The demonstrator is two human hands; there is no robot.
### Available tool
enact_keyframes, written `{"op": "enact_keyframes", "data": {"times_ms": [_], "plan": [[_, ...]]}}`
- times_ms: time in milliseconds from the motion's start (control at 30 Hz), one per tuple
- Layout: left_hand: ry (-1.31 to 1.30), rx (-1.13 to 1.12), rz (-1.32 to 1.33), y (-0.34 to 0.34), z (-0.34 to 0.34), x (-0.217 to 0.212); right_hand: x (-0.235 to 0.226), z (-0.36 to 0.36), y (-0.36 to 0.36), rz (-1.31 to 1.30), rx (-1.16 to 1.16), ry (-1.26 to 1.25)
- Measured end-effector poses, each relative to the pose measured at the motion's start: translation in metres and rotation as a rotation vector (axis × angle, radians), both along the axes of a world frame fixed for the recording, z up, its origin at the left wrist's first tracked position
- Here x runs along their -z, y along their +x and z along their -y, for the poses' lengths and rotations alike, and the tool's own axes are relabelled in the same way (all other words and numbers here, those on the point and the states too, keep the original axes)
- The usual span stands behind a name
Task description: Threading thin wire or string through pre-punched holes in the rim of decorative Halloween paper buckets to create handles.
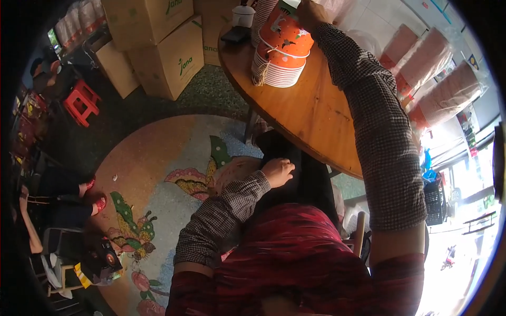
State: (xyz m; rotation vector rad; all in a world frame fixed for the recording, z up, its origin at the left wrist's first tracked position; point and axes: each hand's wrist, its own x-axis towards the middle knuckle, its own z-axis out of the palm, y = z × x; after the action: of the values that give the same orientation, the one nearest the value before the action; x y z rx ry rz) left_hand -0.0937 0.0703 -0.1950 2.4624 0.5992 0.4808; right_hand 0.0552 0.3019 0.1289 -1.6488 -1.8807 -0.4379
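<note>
My right hand [312, 11] reaches far across the round wooden table [311, 113] and rests on top of a tied bundle of orange and white paper bowls [282, 50] lying on its side; whether the fingers grip it is unclear. My left hand [278, 171] lies loosely curled on my dark trousers at the thigh, below the table's near edge, holding nothing that shows. Both forearms wear checked sleeves.
Sleeves of stacked pink cups in clear plastic [440, 79] lie at the table's right. A white cup and a dark flat object [238, 26] sit at the far edge. Cardboard boxes [163, 47] stand behind. A red stool [81, 101] and another person's feet [92, 195] are left.
</note>
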Motion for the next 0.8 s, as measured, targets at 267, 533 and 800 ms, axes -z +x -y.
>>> {"op": "enact_keyframes", "data": {"times_ms": [267, 533, 800], "plan": [[-0.052, 0.043, -0.022, 0.000, 0.001, -0.003, 0.016, 0.004, -0.031, 0.098, 0.152, -0.058], [-0.056, 0.082, -0.039, 0.003, 0.001, 0.000, 0.024, -0.006, -0.019, 0.208, 0.113, -0.065], [-0.074, 0.078, -0.089, 0.000, 0.002, 0.007, 0.027, 0.006, -0.036, 0.123, 0.149, -0.095]]}}
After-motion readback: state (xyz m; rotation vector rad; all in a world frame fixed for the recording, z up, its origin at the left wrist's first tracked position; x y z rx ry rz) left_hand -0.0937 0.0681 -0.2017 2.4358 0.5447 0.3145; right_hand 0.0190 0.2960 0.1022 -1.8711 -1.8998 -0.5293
